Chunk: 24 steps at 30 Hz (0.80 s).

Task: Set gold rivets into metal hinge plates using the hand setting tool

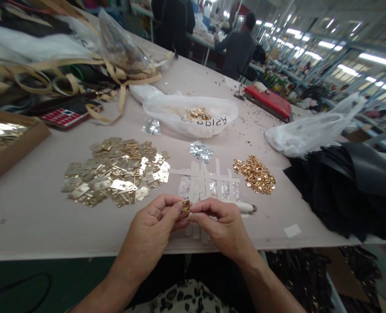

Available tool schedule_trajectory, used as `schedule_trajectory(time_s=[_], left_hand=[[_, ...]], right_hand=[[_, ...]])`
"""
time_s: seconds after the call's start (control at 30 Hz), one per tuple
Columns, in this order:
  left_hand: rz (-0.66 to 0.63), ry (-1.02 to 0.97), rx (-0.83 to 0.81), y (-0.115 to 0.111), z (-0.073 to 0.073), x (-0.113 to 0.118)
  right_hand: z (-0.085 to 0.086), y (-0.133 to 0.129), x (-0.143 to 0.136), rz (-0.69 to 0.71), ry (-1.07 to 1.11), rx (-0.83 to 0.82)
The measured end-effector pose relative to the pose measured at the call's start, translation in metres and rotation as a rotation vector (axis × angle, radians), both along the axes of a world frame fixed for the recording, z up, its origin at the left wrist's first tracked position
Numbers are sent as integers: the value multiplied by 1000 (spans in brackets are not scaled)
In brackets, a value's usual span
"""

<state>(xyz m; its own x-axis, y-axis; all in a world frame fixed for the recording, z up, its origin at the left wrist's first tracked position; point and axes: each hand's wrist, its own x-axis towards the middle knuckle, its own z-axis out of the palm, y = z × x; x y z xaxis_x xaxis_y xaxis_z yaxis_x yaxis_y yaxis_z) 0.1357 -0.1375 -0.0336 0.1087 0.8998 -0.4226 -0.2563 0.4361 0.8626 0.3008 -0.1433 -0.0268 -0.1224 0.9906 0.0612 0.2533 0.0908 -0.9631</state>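
Note:
In front of me, my left hand [160, 217] pinches a small gold metal fitting [185, 207] between thumb and fingers. My right hand [221, 221] is closed at the fitting's right edge; whether it grips the fitting or a tiny part beside it, I cannot tell. Left of my hands lies a heap of flat gold metal plates [114, 174]. Beyond them are a small pile of silver discs [201, 151] and, to the right, a pile of small gold pieces [256, 174]. Pale strips of tape [197, 178] cross the table under and beyond my fingers.
A white plastic bag [167, 111] holding gold parts lies mid-table. A cardboard box [20, 145] stands left, near tangled tan straps [123, 102]. On the right are a knotted plastic bag [297, 134], black sheets [349, 182] and a red case [267, 102]. A person [238, 48] sits farther back.

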Motion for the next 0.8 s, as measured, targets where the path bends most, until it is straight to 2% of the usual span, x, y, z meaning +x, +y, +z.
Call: schedule_trajectory(time_s=[0.27,0.57,0.7,0.8], left_hand=[[-24,-8,17,-8,-7,1],[-62,1,31,-10,-15,7],[-146,54,122,-14,-13,6],[-239,158,222,-13,-13,1]], right_hand=[[-6,-1,-3,-6,-100,131],[-7,-3,-2,-67,-115,67],[-7,-4,2,-80,-111,75],[-6,-1,7,-25,-220,190]])
